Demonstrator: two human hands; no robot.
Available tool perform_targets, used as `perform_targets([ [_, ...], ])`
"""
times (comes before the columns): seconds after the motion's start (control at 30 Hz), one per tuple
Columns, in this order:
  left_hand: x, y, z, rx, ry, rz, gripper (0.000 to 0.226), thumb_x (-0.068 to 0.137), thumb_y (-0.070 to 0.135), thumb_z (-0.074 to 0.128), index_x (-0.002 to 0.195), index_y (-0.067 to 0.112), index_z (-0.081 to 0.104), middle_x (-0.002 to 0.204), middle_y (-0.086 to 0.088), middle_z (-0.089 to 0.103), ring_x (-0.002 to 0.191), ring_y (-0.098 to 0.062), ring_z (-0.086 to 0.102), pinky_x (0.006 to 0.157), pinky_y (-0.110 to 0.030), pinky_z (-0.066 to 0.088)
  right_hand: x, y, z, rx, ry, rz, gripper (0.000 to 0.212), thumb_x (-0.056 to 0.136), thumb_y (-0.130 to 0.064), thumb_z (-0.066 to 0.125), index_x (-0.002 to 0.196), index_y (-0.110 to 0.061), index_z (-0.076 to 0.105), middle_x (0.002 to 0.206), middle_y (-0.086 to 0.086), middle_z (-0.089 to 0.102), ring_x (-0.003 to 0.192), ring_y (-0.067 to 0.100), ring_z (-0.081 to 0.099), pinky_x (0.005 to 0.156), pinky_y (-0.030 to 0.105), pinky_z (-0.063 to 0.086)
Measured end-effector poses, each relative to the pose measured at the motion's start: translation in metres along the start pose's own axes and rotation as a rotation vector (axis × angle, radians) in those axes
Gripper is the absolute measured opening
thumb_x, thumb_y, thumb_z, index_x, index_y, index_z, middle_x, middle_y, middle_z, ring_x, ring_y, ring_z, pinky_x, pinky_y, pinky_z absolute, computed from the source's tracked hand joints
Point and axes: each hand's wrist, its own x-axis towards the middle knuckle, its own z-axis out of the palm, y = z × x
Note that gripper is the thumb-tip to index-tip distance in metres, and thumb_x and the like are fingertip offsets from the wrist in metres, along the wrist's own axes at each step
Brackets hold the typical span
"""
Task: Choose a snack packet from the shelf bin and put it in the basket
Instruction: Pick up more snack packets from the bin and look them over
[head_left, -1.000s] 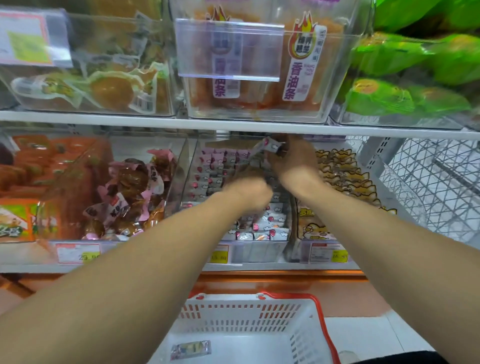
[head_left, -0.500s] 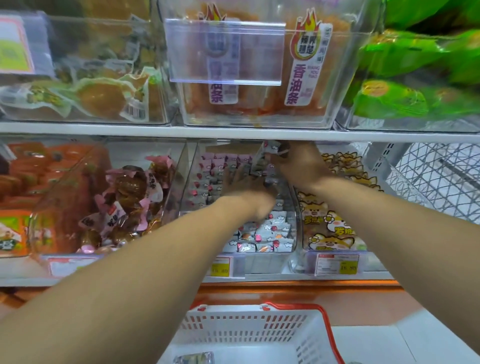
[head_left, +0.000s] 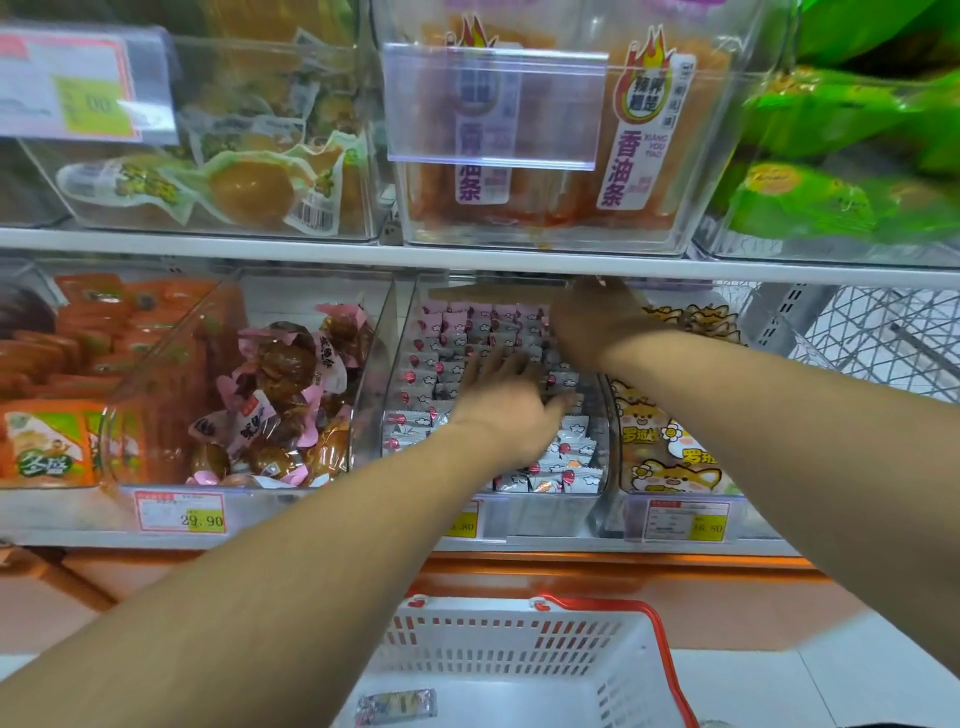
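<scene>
A clear shelf bin (head_left: 540, 514) on the lower shelf holds several small white-and-pink snack packets (head_left: 421, 384). My left hand (head_left: 511, 405) lies palm down on these packets, fingers spread, gripping nothing. My right hand (head_left: 592, 322) reaches deep into the back of the same bin, just under the upper shelf; its fingers are hidden and blurred, so a hold cannot be judged. Below stands the white basket (head_left: 493, 644) with a red rim, and one small packet (head_left: 397, 704) lies on its floor.
Beside the bin sit pink-wrapped brown snacks (head_left: 280, 395) to the left and yellow cartoon-fox packets (head_left: 670, 457) to the right. Orange packets (head_left: 78, 364) fill the far left. The upper shelf edge (head_left: 311, 249) carries more clear bins. A wire rack (head_left: 883, 353) stands at right.
My right hand has gone further back into the bin, and the packet seen at its fingertips earlier no longer shows. My left hand has slid forward and flattened on the packets.
</scene>
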Motion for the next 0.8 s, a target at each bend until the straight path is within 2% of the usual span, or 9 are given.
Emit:
perform_targets([
  [0.17,-0.008,-0.008,-0.007,-0.003,0.011,0.026,0.069,0.101,0.065,0.030,0.154,0.021,0.039,0.169,-0.004,0.021,0.157,-0.025,0.004,0.125,-0.045,0.001,-0.001,-0.008,0.000,-0.080,-0.044,0.064,0.032,0.099,-0.015,0.056,0.128,-0.004,0.057,0.135,0.019,0.056,0.131,0.038,0.048,0.110,0.049,0.038],
  [0.23,-0.015,-0.011,-0.010,-0.017,0.018,0.023,0.067,0.100,0.065,0.032,0.151,0.022,0.042,0.167,-0.005,0.024,0.157,-0.027,0.006,0.126,-0.046,0.005,-0.006,-0.011,-0.001,0.067,0.027,0.102,0.016,0.100,-0.017,0.054,0.110,-0.006,0.060,0.115,0.017,0.062,0.123,0.038,0.055,0.105,0.047,0.043],
  [0.3,-0.026,-0.012,-0.016,-0.061,0.021,0.006,0.066,0.099,0.065,0.036,0.148,0.022,0.045,0.165,-0.005,0.029,0.156,-0.028,0.012,0.126,-0.049,0.013,-0.012,-0.012,-0.002,0.286,0.139,0.173,0.016,0.102,-0.021,0.047,0.093,-0.012,0.056,0.096,0.012,0.061,0.109,0.035,0.062,0.092,0.042,0.047],
  [0.4,-0.045,-0.007,-0.027,-0.161,0.063,-0.014,0.053,0.101,0.055,0.047,0.138,0.019,0.053,0.151,-0.007,0.046,0.144,-0.029,0.033,0.118,-0.046,0.031,-0.026,-0.011,-0.004,0.653,0.262,0.412,0.025,0.104,-0.017,0.041,0.104,-0.009,0.065,0.109,0.017,0.068,0.105,0.034,0.066,0.080,0.035,0.050],
  [0.5,-0.069,-0.001,-0.038,-0.498,0.187,-0.068,0.040,0.101,0.036,0.058,0.137,0.019,0.057,0.131,-0.001,0.060,0.113,-0.012,0.057,0.097,-0.028,0.049,-0.051,-0.010,-0.013,1.094,0.310,0.661,0.019,0.104,-0.007,0.042,0.109,-0.009,0.060,0.111,0.016,0.064,0.100,0.029,0.062,0.073,0.029,0.037],
  [0.57,-0.090,0.002,-0.048,-0.756,0.296,-0.148,0.030,0.099,0.028,0.063,0.129,0.023,0.062,0.119,0.008,0.065,0.093,0.006,0.058,0.077,-0.008,0.046,-0.076,-0.016,-0.020,1.466,0.256,0.788,0.024,0.104,-0.003,0.036,0.117,-0.006,0.056,0.112,0.012,0.061,0.098,0.026,0.058,0.080,0.032,0.041],
  [0.63,-0.108,0.000,-0.056,-0.986,0.355,-0.265,0.025,0.097,0.029,0.066,0.122,0.028,0.063,0.116,0.011,0.067,0.098,0.001,0.063,0.084,-0.016,0.049,-0.107,-0.028,-0.026,1.879,0.254,0.827,0.021,0.105,-0.002,0.037,0.116,-0.005,0.056,0.113,0.009,0.067,0.093,0.019,0.066,0.088,0.035,0.055],
  [0.7,-0.122,-0.005,-0.063,-1.199,0.321,-0.381,0.027,0.096,0.030,0.068,0.122,0.026,0.062,0.113,0.007,0.069,0.101,-0.014,0.070,0.091,-0.033,0.057,-0.134,-0.042,-0.029,2.078,0.205,0.750,0.022,0.107,-0.003,0.037,0.115,-0.006,0.058,0.109,0.011,0.070,0.081,0.017,0.074,0.092,0.035,0.059],
  [0.8,-0.141,-0.016,-0.063,-1.500,0.237,-0.458,0.019,0.096,0.023,0.067,0.114,0.017,0.071,0.109,-0.003,0.077,0.093,-0.019,0.077,0.077,-0.027,0.062,-0.162,-0.061,-0.024,2.263,0.111,0.652,0.020,0.108,-0.005,0.038,0.111,-0.002,0.058,0.096,0.014,0.074,0.073,0.018,0.077,0.076,0.033,0.064],
])
